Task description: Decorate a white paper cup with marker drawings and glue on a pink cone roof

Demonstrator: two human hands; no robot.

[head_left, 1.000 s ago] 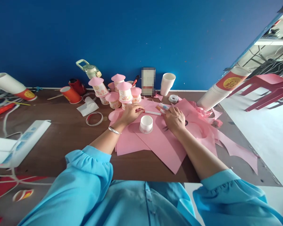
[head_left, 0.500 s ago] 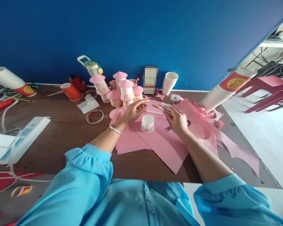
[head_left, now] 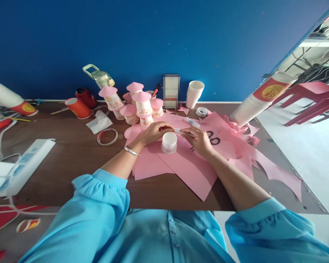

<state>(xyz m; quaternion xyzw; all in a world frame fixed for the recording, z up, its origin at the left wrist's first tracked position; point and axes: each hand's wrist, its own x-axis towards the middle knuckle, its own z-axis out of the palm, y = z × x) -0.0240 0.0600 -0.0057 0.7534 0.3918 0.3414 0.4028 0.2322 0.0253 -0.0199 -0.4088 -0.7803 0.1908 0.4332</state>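
Observation:
Both my hands come together just behind a small white paper cup (head_left: pixel 169 143), which stands mouth up on pink paper (head_left: pixel 192 179) with a flower print low on its side. My right hand (head_left: pixel 199 140) is closed around a slim white marker pen (head_left: pixel 184 132). At the pen's other end, the fingers of my left hand (head_left: pixel 158 132) are pinched together; they partly hide its tip. Black-handled scissors (head_left: pixel 215 140) lie partly under my right hand. A white glue tube (head_left: pixel 192 122) rests on the paper behind that hand.
Cup towers with pink cone roofs (head_left: pixel 142 104) stand behind my left hand. Stacked white cups (head_left: pixel 194 95) and a tape roll (head_left: pixel 201 111) sit farther back. A tall leaning cup stack (head_left: pixel 252 104) is at the right, paper scraps (head_left: pixel 279 177) below it. A power strip (head_left: pixel 33 160) lies left.
My hands have moved together; my left fingers have closed at the end of the pen that my right hand holds. The scissors' handles and the glue tube show more now. The view has shifted slightly.

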